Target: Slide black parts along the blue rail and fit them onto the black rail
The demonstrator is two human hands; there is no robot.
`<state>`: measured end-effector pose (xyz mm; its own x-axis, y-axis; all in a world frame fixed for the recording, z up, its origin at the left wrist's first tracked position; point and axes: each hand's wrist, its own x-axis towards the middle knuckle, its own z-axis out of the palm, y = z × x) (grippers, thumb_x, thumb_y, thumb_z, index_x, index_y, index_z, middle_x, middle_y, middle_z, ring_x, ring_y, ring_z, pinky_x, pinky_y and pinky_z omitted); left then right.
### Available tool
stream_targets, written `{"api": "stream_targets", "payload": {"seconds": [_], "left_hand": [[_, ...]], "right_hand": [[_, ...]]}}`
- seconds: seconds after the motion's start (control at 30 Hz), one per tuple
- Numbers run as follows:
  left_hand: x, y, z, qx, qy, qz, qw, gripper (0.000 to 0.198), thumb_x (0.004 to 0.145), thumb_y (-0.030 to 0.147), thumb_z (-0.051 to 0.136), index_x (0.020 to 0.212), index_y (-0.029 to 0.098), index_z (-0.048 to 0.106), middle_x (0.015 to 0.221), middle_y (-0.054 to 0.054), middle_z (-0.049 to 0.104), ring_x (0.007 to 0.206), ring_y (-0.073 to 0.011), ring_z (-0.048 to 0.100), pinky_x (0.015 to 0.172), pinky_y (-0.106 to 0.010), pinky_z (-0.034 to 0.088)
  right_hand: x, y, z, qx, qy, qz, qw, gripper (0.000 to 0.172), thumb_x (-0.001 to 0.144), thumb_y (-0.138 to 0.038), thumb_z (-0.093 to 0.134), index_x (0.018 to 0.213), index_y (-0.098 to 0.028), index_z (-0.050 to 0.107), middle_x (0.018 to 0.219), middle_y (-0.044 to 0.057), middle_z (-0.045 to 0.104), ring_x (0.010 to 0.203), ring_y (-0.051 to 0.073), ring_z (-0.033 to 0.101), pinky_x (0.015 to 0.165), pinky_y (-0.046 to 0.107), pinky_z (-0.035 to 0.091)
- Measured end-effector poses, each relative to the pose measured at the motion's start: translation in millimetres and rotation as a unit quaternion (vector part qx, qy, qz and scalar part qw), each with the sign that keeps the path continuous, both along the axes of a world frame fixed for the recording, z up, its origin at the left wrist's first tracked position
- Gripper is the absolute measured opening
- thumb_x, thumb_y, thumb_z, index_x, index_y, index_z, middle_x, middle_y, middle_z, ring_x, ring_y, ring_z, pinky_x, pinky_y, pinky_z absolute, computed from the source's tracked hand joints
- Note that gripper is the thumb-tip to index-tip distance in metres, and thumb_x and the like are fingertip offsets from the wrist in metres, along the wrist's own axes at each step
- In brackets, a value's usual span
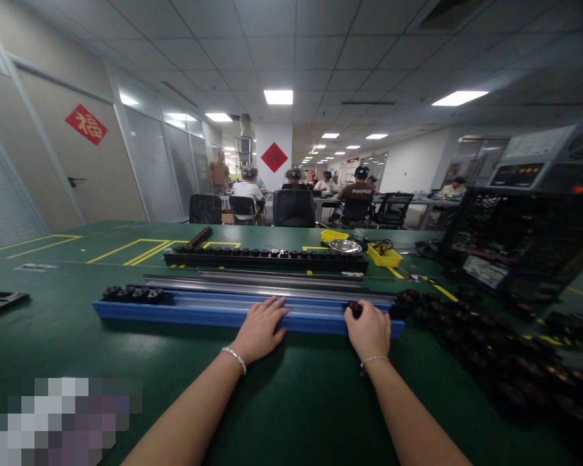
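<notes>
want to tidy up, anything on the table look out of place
What looks like a computer case at the right stands out: its side is open, insides exposed. Nearby, dark parts lie heaped, unlike those lined up in the blue channel.

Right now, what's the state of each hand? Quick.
Left hand: open, resting across the blue rail.
Right hand: closed, holding a small black part at the rail, toward its right end.

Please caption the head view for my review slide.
Left hand resting on a blue rail, right hand holding a small black part near the rail's right end, on a green table.
</notes>
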<state>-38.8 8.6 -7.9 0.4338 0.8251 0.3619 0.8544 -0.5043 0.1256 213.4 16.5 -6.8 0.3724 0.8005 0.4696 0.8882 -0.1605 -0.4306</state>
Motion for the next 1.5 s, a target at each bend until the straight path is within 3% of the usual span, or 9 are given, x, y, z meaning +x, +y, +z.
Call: {"api": "stream_targets", "payload": {"seconds": [0.87, 1.5], "left_hand": [[-1.0, 0.2, -1.4, 0.001, -0.002, -0.003, 1.0, 0.046, 0.079, 0.03, 0.054, 0.124, 0.028, 0.049, 0.141, -0.003, 0.041, 0.132, -0.024, 0.031, 0.104, -0.045, 0.029], [-1.2, 0.7, -0.6, -0.003, -0.003, -0.002, 1.0, 0.045, 0.079, 0.03, 0.053, 0.124, 0.027, 0.049, 0.141, -0.003, 0.041, 0.132, -0.0238, 0.031, 0.104, -0.045, 0.028]], "right_hand": [[10.1, 3.4, -3.2, 0.009, -0.011, -0.022, 1.0, 0.038, 0.078, -0.037, 0.044, 0.101, -0.011, 0.058, 0.094, 0.014, 0.065, 0.095, 0.025, 0.056, 0.098, 0.039, 0.026], [8.6, -0.4, -1.0, 0.031, 0.004, -0.021, 0.999, 0.036, 0.078, -0.036, 0.045, 0.099, -0.012, 0.059, 0.1, 0.016, 0.063, 0.101, 0.026, 0.051, 0.098, 0.04, 0.025]]}}
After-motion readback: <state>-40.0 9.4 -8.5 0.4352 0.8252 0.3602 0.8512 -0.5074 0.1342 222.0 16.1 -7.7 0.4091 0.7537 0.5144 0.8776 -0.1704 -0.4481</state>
